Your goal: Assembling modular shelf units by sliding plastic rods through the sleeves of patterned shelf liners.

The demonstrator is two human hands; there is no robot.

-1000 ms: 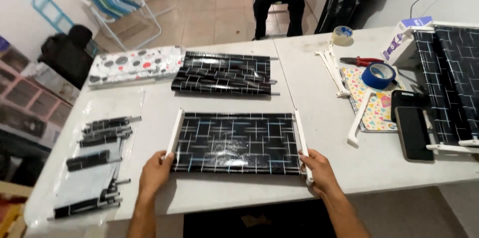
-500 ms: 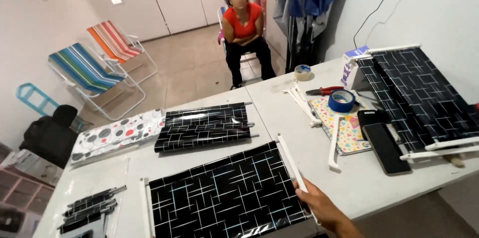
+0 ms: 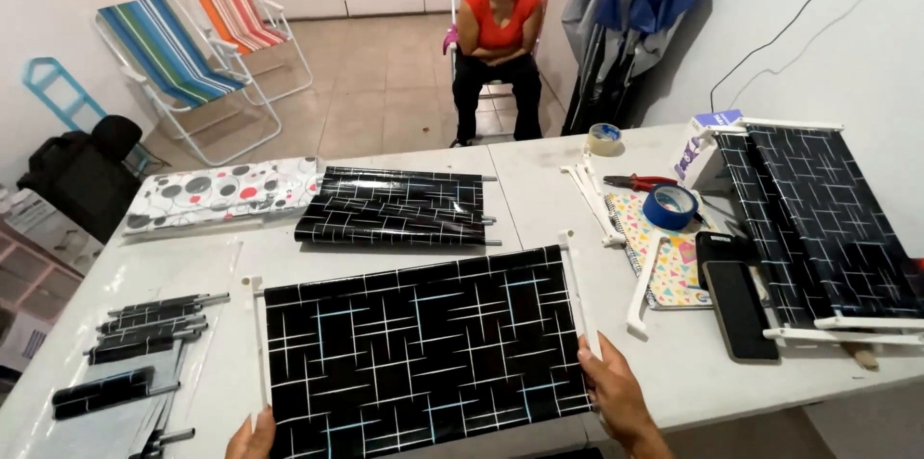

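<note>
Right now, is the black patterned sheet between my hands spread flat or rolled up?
Spread flat. The black patterned sheet lies open on the table between two white rods, unlike the rolled bundles behind it.

surface (image 3: 539,191): white, we see it crowded | front: black patterned panel (image 3: 419,353) lying flat | behind: folded black panels (image 3: 395,207), spotted roll (image 3: 221,191) | left: black rods (image 3: 144,324) | right: blue tape roll (image 3: 671,206), red pliers (image 3: 640,182), phone (image 3: 736,307)
</note>
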